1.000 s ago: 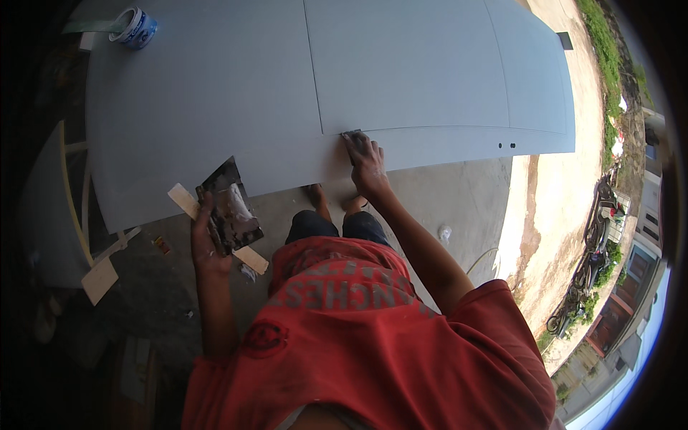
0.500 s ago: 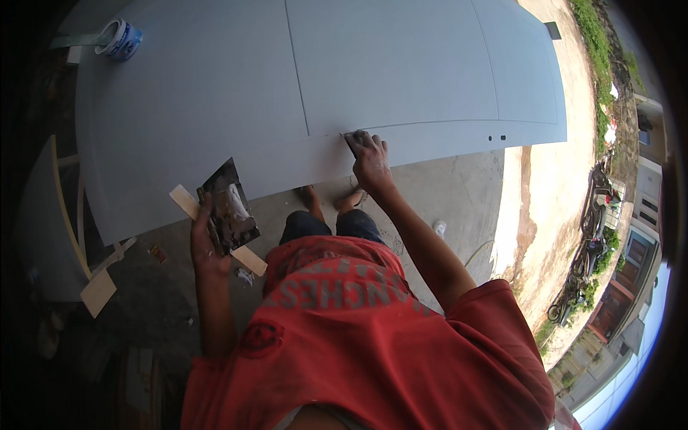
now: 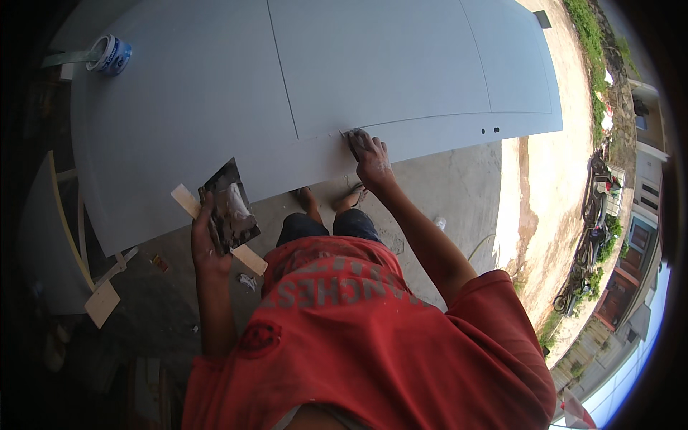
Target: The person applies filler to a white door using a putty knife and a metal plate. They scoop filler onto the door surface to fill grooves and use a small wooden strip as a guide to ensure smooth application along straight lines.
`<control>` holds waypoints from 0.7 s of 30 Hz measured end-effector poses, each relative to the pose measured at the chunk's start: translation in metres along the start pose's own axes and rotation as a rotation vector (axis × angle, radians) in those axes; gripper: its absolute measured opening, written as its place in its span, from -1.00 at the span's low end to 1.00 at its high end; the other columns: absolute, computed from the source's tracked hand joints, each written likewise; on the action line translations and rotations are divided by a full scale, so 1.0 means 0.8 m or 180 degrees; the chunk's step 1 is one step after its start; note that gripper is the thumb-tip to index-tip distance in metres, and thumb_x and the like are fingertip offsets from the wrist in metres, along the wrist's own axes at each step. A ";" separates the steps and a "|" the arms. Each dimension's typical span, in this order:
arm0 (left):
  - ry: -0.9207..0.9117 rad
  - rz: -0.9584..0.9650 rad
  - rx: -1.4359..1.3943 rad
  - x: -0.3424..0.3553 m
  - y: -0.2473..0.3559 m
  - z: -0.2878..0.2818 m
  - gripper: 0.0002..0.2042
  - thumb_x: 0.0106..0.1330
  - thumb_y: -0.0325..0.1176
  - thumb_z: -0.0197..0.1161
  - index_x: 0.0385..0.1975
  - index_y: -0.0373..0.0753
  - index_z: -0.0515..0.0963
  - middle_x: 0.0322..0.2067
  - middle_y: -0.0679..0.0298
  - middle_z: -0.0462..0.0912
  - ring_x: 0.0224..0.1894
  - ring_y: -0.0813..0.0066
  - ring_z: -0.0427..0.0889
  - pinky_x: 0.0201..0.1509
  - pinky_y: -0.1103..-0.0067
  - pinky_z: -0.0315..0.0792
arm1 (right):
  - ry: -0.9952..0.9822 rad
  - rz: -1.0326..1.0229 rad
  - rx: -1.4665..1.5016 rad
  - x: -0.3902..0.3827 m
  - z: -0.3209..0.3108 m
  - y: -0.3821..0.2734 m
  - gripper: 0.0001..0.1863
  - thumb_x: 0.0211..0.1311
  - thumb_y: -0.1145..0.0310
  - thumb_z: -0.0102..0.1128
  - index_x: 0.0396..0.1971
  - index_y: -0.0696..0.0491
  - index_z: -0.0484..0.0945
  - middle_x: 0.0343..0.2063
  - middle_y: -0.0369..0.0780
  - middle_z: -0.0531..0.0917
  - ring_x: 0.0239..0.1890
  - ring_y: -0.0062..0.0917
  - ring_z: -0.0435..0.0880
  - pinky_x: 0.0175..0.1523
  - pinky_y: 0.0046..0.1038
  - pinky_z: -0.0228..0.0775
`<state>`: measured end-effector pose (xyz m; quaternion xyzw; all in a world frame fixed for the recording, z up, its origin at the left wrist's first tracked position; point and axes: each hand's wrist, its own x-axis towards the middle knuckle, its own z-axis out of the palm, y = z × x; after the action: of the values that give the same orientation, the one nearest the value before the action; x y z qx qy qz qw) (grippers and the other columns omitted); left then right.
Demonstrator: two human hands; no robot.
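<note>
A grey door panel [image 3: 193,93] with dark grooves lies flat before me, two small holes near its right end. My right hand [image 3: 373,159] is closed on a dark putty knife [image 3: 353,145], its edge against the panel's near border, by a groove. White smears mark the back of that hand. Off the near edge, my left hand [image 3: 206,240] grips a dark square board [image 3: 229,208] with white putty [image 3: 237,203] on it. Pale wooden strips stick out at two of its corners.
A blue and white tub [image 3: 111,56] with a flat greenish stick stands at the panel's far left. A curved board and wooden pieces [image 3: 102,304] are at the left. My feet are on the concrete floor below the near edge. A motorbike [image 3: 593,208] stands outside at the right.
The view has shifted slightly, so the panel and tub sit a little lower and further left. My right hand keeps the putty knife near the same groove; my left still holds the board.
</note>
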<state>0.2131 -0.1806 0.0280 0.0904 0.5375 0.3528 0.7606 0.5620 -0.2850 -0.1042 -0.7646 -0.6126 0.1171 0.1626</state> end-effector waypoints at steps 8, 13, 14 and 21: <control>-0.0104 -0.0063 -0.0081 0.002 0.000 -0.006 -0.63 0.42 -0.23 0.27 0.16 -0.21 0.49 0.00 0.26 0.66 0.00 0.38 0.68 0.06 0.39 0.60 | -0.0038 0.0852 -0.0462 0.028 -0.024 0.019 -0.64 -0.03 0.54 0.08 -0.19 0.13 0.70 -0.11 -0.13 0.63 -0.05 -0.19 0.55 0.04 -0.16 0.32; -0.0150 -0.0134 -0.0231 0.004 -0.003 -0.010 -0.65 0.43 -0.24 0.26 0.13 -0.20 0.50 -0.01 0.25 0.66 0.00 0.38 0.68 0.06 0.38 0.60 | -0.0425 0.0757 -0.0700 0.053 0.008 -0.050 -0.81 -0.02 0.36 0.16 -0.52 0.15 0.68 -0.31 -0.08 0.62 -0.10 -0.21 0.55 0.10 -0.17 0.21; -0.0125 -0.0171 -0.0252 0.007 -0.005 -0.014 -0.66 0.43 -0.25 0.26 0.12 -0.20 0.51 -0.01 0.25 0.66 -0.01 0.38 0.68 0.06 0.38 0.60 | -0.0408 0.0660 -0.0591 0.054 0.013 -0.064 -0.81 -0.03 0.36 0.16 -0.52 0.16 0.67 -0.31 -0.05 0.62 -0.10 -0.20 0.54 0.11 -0.17 0.21; -0.0340 0.0009 -0.0134 0.022 -0.011 0.013 -0.71 0.42 -0.25 0.27 0.05 -0.20 0.53 -0.08 0.26 0.68 -0.06 0.38 0.70 0.02 0.37 0.63 | -0.0821 0.0112 -0.0289 0.057 0.029 -0.105 -0.78 -0.01 0.34 0.15 -0.48 0.15 0.70 -0.29 0.00 0.62 -0.04 -0.15 0.54 0.19 -0.21 0.22</control>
<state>0.2288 -0.1734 0.0148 0.0939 0.4884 0.3598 0.7894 0.4878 -0.2216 -0.0921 -0.7604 -0.6196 0.1893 0.0456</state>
